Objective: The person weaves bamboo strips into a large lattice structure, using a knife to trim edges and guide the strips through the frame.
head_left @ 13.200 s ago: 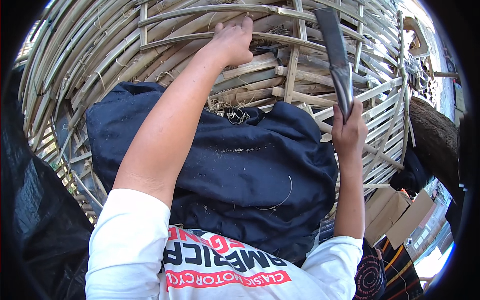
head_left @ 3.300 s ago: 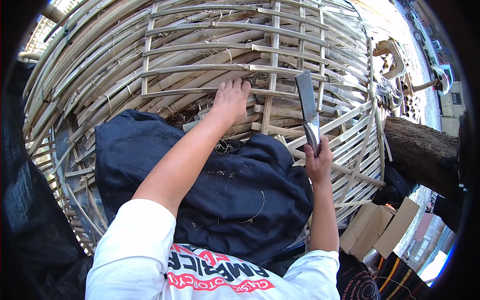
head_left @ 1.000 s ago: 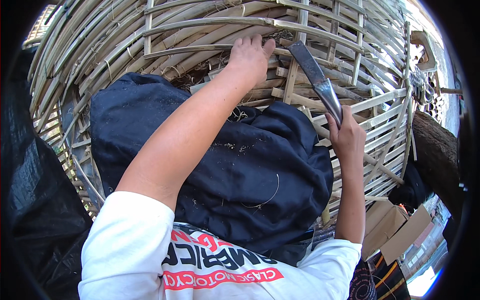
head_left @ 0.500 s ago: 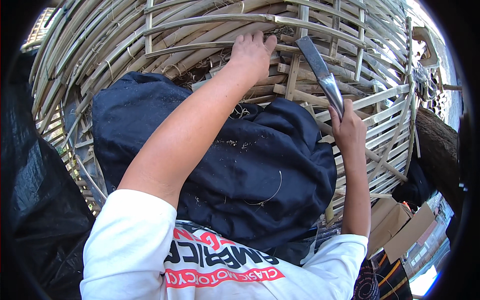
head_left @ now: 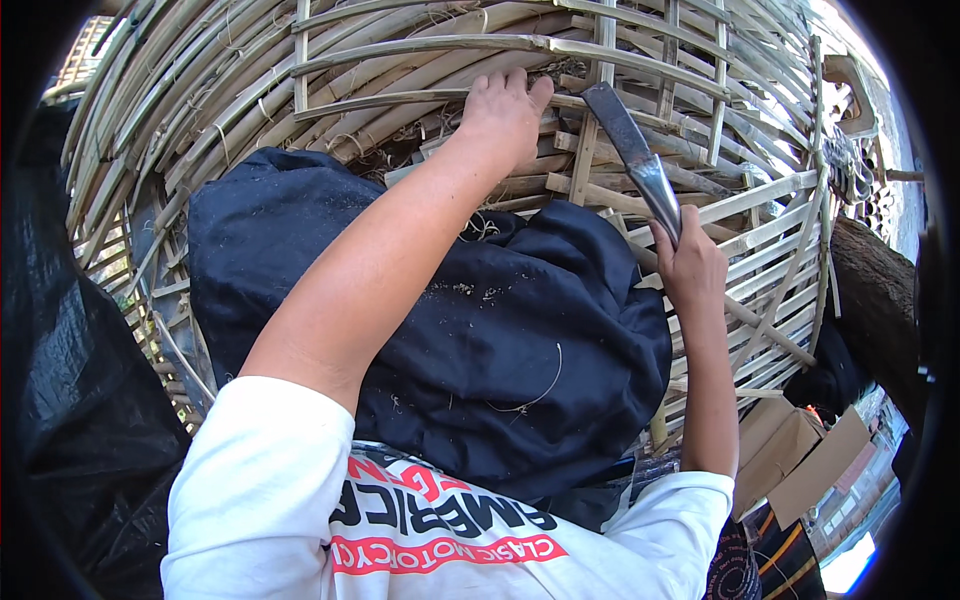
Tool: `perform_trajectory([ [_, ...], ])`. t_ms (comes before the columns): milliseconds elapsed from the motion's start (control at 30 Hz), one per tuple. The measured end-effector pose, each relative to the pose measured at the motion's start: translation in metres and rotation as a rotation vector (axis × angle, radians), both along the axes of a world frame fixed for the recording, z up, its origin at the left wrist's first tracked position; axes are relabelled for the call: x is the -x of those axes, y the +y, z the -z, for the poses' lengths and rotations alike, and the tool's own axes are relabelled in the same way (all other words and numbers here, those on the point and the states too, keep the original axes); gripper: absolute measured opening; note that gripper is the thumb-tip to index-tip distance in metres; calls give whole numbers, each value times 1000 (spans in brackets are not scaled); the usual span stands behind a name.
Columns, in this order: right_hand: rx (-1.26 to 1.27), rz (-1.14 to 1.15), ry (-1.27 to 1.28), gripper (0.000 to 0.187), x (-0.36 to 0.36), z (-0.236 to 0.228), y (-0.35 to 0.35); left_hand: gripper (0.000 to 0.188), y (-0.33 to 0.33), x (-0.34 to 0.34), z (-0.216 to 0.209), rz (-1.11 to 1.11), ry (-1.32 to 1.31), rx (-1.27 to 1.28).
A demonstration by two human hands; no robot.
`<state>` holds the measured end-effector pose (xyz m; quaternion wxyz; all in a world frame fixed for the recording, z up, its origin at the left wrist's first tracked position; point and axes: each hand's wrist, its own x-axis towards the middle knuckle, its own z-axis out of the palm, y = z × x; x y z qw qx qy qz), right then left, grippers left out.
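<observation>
My left hand (head_left: pixel 503 115) reaches far forward, its fingers curled over a split bamboo strip (head_left: pixel 400 99) of the woven bamboo frame (head_left: pixel 430 44). Its fingertips are partly hidden behind the strip. To the right, my right hand (head_left: pixel 692 262) is wrapped round the shiny metal handle of a short machete (head_left: pixel 625 135) with a dark, square-ended blade. The blade slants up and to the left. Its tip lies at or just in front of the end of that strip, near an upright slat (head_left: pixel 586 150); whether it touches, I cannot tell.
Dark cloth (head_left: pixel 480 330) covers my lap, with small shavings and a thin fibre on it. Black plastic sheeting (head_left: pixel 80 380) hangs at the left. On the right are a thick log (head_left: pixel 873 280) and an open cardboard box (head_left: pixel 785 440). Loose bamboo pieces lie beyond the cloth.
My right hand and the machete have shifted slightly down and to the left. My left hand keeps its place on the strip.
</observation>
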<state>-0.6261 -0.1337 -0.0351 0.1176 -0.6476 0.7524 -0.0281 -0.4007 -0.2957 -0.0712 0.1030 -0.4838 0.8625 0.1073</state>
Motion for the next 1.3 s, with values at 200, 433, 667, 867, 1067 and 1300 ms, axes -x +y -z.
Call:
perform_trajectory([
  [200,155,29,-113,34,1,7,7,69,2,-1,8,13,18,46],
  [433,79,0,57,34,-3,5,11,72,5,0,8,4,0,38],
  [667,146,-24,-66,34,-5,7,5,70,2,-1,8,20,25,84],
  [867,310,104,-333,30,-17,-36,11,66,5,-2,12,26,47,94],
  [1067,193,161,-408,29,-17,-44,28,59,3,-4,7,23,57,89],
  [1300,180,260,-455,31,-12,-27,45,58,5,0,2,5,55,90],
])
